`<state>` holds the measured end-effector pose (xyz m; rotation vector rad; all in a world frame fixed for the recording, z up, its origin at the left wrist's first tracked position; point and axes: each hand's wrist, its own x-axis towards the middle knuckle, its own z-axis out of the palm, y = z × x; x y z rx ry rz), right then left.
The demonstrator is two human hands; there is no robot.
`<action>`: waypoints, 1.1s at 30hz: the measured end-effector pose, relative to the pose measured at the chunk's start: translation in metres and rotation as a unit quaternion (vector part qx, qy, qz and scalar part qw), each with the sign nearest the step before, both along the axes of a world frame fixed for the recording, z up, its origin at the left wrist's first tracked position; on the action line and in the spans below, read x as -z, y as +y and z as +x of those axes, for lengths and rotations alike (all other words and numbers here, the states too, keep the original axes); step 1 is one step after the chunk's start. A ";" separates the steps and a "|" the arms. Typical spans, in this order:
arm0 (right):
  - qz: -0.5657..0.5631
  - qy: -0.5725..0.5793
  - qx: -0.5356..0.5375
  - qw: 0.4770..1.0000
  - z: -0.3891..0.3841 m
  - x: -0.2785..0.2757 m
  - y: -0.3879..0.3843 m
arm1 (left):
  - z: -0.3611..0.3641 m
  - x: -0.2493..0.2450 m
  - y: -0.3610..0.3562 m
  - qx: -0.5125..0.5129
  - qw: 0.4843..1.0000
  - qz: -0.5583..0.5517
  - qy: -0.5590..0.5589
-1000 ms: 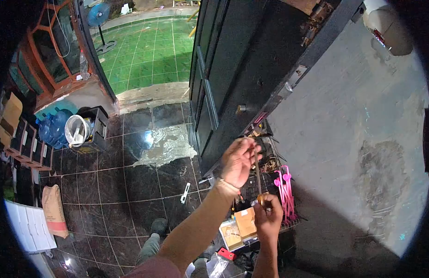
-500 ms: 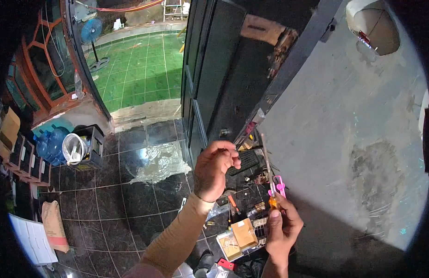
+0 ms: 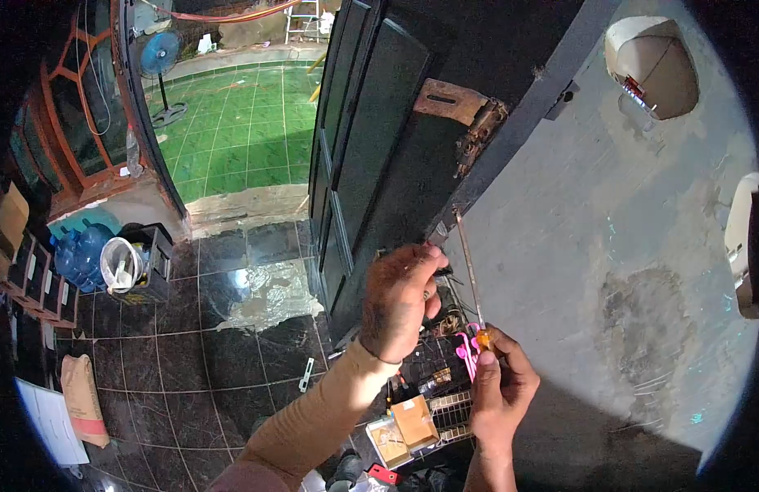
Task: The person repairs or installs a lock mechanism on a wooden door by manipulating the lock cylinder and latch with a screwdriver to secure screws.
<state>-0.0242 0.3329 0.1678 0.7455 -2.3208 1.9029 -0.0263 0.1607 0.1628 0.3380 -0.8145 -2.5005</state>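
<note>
One camera, worn on the person's head, looks forward and steeply down, with the left hand (image 3: 400, 307) and right hand (image 3: 502, 385) close below it. It faces the open door (image 3: 396, 156) from nearby, taking in the grey wall (image 3: 543, 262) to the right. Its wide, bowed view, dark at the corners, runs past the far edge of the dark tiled floor (image 3: 178, 361) to green tiles (image 3: 248, 131) well beyond.

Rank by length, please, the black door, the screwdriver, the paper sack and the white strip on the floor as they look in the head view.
1. Black door
2. Screwdriver, its nearness likely helping
3. Paper sack
4. White strip
</note>
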 end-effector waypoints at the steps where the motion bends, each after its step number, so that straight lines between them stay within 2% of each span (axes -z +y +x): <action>1: -0.005 -0.006 0.000 1.000 -0.001 0.000 0.000 | 0.000 0.000 0.001 0.018 1.000 0.014 0.010; 9: 0.019 0.029 -0.010 0.999 -0.008 0.000 0.004 | -0.017 -0.009 0.010 0.019 0.994 0.030 0.099; 13: 0.031 0.014 0.006 0.999 -0.010 0.006 0.009 | -0.022 -0.005 0.009 0.021 0.994 0.027 0.108; 16: 0.042 0.069 0.009 0.997 -0.014 0.007 0.007 | -0.022 -0.003 0.008 0.022 0.993 0.028 0.109; 22: 0.087 0.090 0.016 0.992 -0.012 -0.006 0.010 | -0.020 -0.012 0.007 0.022 0.996 0.033 0.085; 24: 0.010 -0.109 -0.018 0.994 -0.002 -0.035 0.012 | -0.019 -0.013 0.006 0.028 0.995 0.036 0.084; 26: -0.102 -0.287 -0.087 0.948 0.000 -0.055 0.016 | -0.019 -0.017 0.006 0.021 0.995 0.057 0.085; 27: -0.137 -0.325 -0.092 0.931 0.000 -0.068 0.016 | -0.019 -0.019 0.006 0.017 0.994 0.069 0.087; 29: -0.121 -0.339 -0.102 0.927 -0.002 -0.089 0.019 | -0.022 -0.013 0.007 0.023 0.986 0.116 0.117; 31: 0.030 -0.167 -0.038 0.985 0.005 -0.090 0.013 | -0.024 -0.011 0.011 0.013 0.980 0.142 0.135; 32: 0.104 -0.077 -0.008 0.992 0.005 -0.085 0.011 | -0.024 -0.010 0.010 0.018 0.981 0.138 0.137; 33: 0.123 -0.025 -0.027 0.992 0.004 -0.080 0.013 | -0.023 -0.009 0.007 0.024 0.983 0.124 0.131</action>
